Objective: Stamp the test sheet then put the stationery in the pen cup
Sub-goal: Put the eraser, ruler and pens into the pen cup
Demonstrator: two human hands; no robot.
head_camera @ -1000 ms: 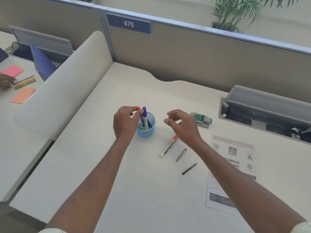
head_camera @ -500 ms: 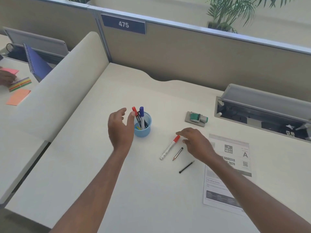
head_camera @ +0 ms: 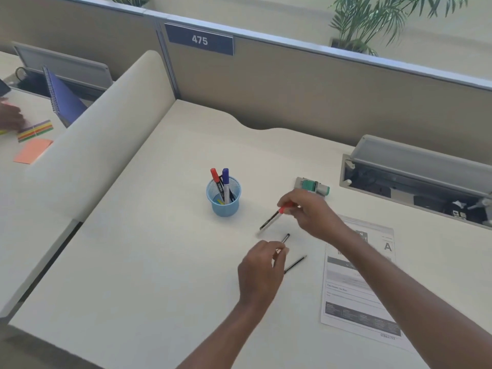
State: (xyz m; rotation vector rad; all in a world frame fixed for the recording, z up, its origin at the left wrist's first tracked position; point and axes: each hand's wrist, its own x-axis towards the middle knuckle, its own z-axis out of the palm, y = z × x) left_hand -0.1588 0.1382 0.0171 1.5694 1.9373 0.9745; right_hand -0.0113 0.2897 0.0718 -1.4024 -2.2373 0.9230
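Observation:
A blue mesh pen cup (head_camera: 223,202) stands mid-desk and holds a red-capped and a blue-capped marker. To its right, my right hand (head_camera: 312,215) is shut on the cap end of a red-capped white marker (head_camera: 270,222), which is tilted and blurred just above the desk. My left hand (head_camera: 262,272) pinches the lower end of a short pencil (head_camera: 285,238). A thin black pen (head_camera: 295,264) lies on the desk beside my left hand. The green and grey stamp (head_camera: 312,185) lies on its side behind my right hand. The printed test sheet (head_camera: 356,296) lies partly under my right forearm.
An open grey cable tray (head_camera: 415,182) is sunk into the desk at the right. A beige partition (head_camera: 292,83) runs along the back and a padded divider (head_camera: 93,145) stands on the left. Beyond it are sticky notes (head_camera: 33,150), a blue notebook (head_camera: 62,99) and another person's hand (head_camera: 10,117).
My left hand left the pen cup and came down to pinch the pencil. My right hand closed on the red-capped marker and raised it off the desk.

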